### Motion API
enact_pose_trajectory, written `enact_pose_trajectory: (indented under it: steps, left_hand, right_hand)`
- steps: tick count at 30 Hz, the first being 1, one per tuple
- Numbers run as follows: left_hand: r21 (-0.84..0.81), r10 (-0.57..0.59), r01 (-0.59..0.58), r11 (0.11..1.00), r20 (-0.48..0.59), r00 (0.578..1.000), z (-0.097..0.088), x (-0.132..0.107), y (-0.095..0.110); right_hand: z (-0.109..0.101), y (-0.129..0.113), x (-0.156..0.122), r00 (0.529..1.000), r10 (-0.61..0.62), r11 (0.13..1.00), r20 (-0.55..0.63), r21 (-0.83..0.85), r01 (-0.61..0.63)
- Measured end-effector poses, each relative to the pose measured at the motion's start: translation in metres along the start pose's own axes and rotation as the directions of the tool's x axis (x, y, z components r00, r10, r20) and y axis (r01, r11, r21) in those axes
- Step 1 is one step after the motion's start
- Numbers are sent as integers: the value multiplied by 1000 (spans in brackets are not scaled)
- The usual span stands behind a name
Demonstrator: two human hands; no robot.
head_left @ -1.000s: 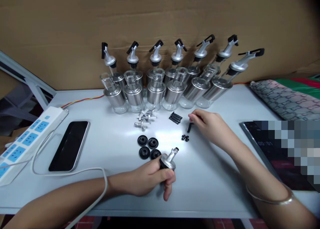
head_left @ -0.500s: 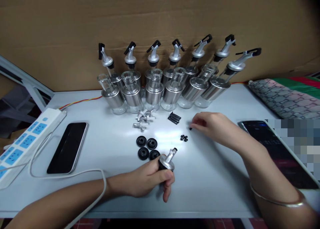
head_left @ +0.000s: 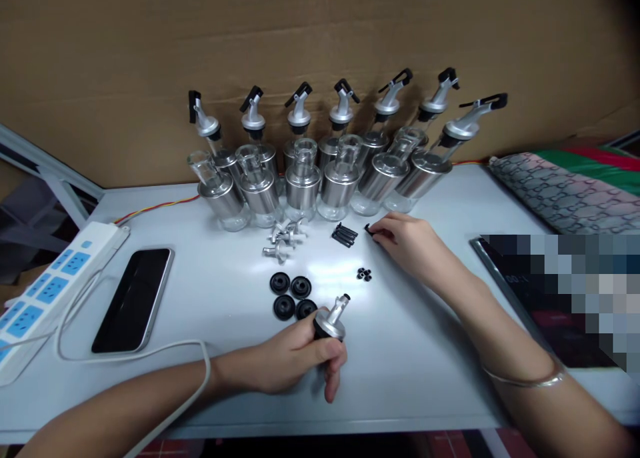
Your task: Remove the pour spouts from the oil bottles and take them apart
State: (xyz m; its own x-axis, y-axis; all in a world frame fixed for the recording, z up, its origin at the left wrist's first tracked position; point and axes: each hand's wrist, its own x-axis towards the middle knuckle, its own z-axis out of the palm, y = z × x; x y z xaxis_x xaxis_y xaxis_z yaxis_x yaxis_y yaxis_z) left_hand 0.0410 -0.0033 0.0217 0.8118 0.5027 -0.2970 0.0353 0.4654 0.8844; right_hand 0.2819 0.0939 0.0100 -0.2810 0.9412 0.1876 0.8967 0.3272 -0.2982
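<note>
My left hand point(head_left: 305, 358) is closed around a silver bottle pourer point(head_left: 331, 323), its black-tipped spout tilted up and to the right. Between the thumb and fingers of my right hand point(head_left: 407, 245) is a small black lever point(head_left: 369, 229), mostly covered by the fingertips. Just left of it lies a row of black levers point(head_left: 345, 235). Small black caps point(head_left: 364, 274) sit in a cluster below. Several round black stoppers point(head_left: 284, 307) lie left of my left hand, one partly hidden behind it. Beyond them is a heap of silver spouts point(head_left: 285, 239).
Steel-sleeved glass bottles point(head_left: 303, 188) stand in two rows along the cardboard wall point(head_left: 320, 31); the back row wears pourers. A phone point(head_left: 133, 300) and power strip point(head_left: 50, 291) lie left. A white cable point(head_left: 200, 378) crosses my left forearm. Another device point(head_left: 520, 298) lies right.
My right hand has moved left and away from me, toward the black levers; more of the lever shows in its fingers. The view has shifted slightly. My left hand still holds the pourer.
</note>
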Motion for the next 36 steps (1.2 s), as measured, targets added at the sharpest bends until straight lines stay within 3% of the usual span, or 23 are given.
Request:
enact_pose_trajectory:
  steps: [3, 6, 13, 27, 36]
  left_hand:
    - [-18, 15, -15, 1000, 4, 1000, -1, 0, -2]
    - [-20, 27, -27, 999, -6, 1000, 0, 0, -2]
    - [-17, 32, -32, 999, -13, 999, 1, 0, -2]
    - [-17, 42, -42, 999, -5, 999, 0, 0, -4]
    - [-22, 42, -42, 999, -7, 999, 0, 0, -4]
  right_hand:
    - [6, -4, 1, 998, -29, 999, -61, 32, 31]
    - [8, -7, 2, 996, -75, 996, -51, 47, 77]
    - [5, -7, 3, 954, -299, 946, -30, 124, 300]
    - [5, -12, 0, 923, -384, 918, 1, 110, 382]
    - [0, -15, -2, 925, -378, 921, 38, 119, 371]
